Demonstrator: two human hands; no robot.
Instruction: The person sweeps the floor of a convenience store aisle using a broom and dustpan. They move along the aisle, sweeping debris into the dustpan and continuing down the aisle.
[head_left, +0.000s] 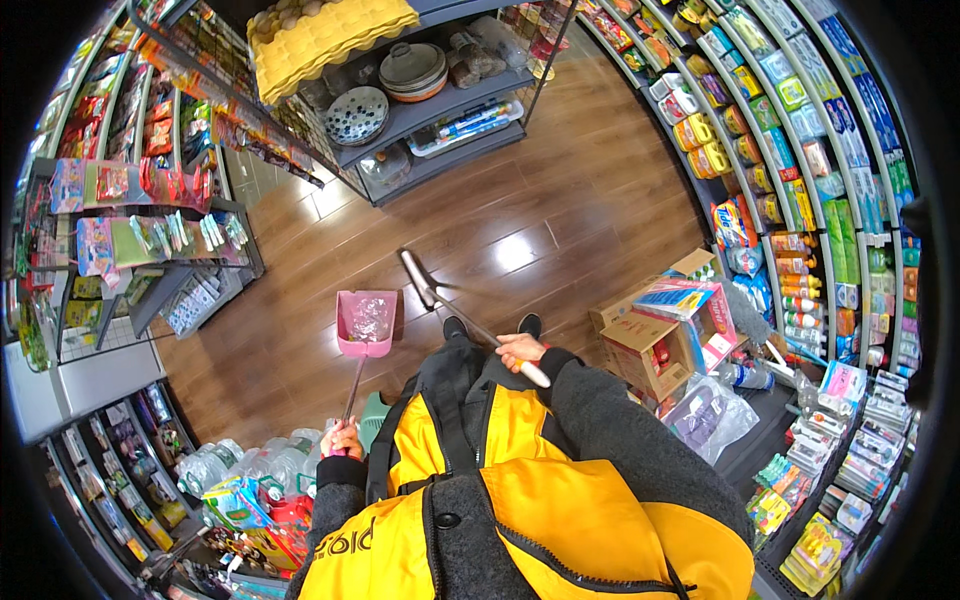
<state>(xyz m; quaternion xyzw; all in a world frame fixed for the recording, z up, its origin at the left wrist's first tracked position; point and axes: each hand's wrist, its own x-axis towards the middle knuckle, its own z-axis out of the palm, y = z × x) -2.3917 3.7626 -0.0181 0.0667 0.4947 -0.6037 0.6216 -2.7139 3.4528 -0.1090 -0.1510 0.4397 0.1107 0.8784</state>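
My left hand (343, 439) is closed around the handle of a pink long-handled dustpan (367, 346). Its pan rests on the wood-look floor, and some crumpled clear or shiny litter (370, 319) lies inside. With my right hand (520, 351) I grip the upper handle of a broom (469, 321), whose white end sticks out past my fist. The broom's narrow head (417, 277) is down at the floor, just ahead of my shoes and to the right of the dustpan. A gap of floor separates the broom head from the pan.
Ahead stands a grey shelf unit (442, 112) with bowls, a pot and yellow egg trays (330, 37). Opened cardboard boxes (637, 345) sit to my right, before stocked shelves (787, 187). Large clear plastic bottles (277, 461) crowd my left side. Hanging goods fill a rack (150, 240) further left.
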